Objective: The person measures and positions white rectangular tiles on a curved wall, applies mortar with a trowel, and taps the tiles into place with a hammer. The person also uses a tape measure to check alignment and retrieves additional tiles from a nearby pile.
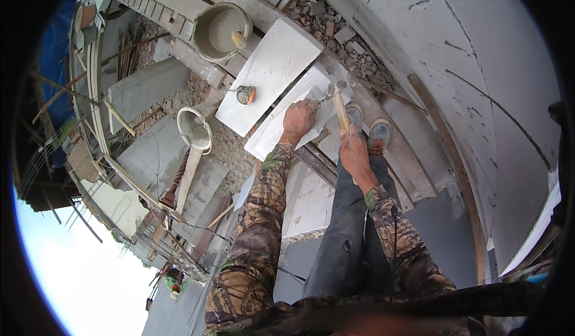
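My right hand (355, 156) is wrapped round the wooden handle of a hammer (341, 109). The hammer's metal head is over the far right end of a white block (261, 144). My left hand (301, 119) rests on that block with its fingers closed, close to the hammer head. Something small and dark shows by its fingertips, too small to name. A second white block (281, 51) lies just beyond, with a round orange-and-black tool (245, 95) on it, perhaps a tape measure.
A large bucket (199, 39) of greyish mix, with a wooden-handled tool (239, 40) in it, stands at the far left. Nearer is a pale pail (208, 138). Rubble (329, 30) lies beyond the planks. A grey wall (479, 96) rises on the right. My shoes (379, 133) stand beside the block.
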Motion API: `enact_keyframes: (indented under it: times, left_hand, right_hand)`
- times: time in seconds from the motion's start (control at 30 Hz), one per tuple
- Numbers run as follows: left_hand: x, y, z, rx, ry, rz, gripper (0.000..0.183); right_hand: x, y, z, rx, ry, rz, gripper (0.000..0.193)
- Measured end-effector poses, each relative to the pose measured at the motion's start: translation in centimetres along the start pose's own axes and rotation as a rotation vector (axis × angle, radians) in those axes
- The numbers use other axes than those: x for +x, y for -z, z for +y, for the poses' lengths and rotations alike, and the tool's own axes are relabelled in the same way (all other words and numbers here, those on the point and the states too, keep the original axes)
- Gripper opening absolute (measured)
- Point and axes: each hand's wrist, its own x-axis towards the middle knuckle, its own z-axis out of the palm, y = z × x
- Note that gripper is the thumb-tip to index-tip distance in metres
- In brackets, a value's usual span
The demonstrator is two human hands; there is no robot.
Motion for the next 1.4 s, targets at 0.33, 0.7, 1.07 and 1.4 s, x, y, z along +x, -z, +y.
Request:
enact_keyframes:
  times: [0.33,0.7,1.07,1.4]
  left_hand:
    - [0.0,-0.5,-0.1,0.057,-0.01,-0.04,0.017]
    - [0.0,-1.0,-0.5,0.064,-0.002,-0.073,0.021]
    - [0.3,-0.7,-0.5,0.136,0.029,-0.162,0.024]
    - [0.1,-0.8,-0.6,0.15,0.043,-0.151,0.016]
  right_hand:
    - [-0.4,1.0,0.5,-0.007,0.029,0.03,0.042]
    - [-0.2,-0.9,0.2,-0.015,0.08,0.053,0.04]
    - [-0.2,-2.5,1.1,0.145,-0.02,0.038,0.039]
    - [0.7,-2.7,2.3,0.07,0.017,0.023,0.039]
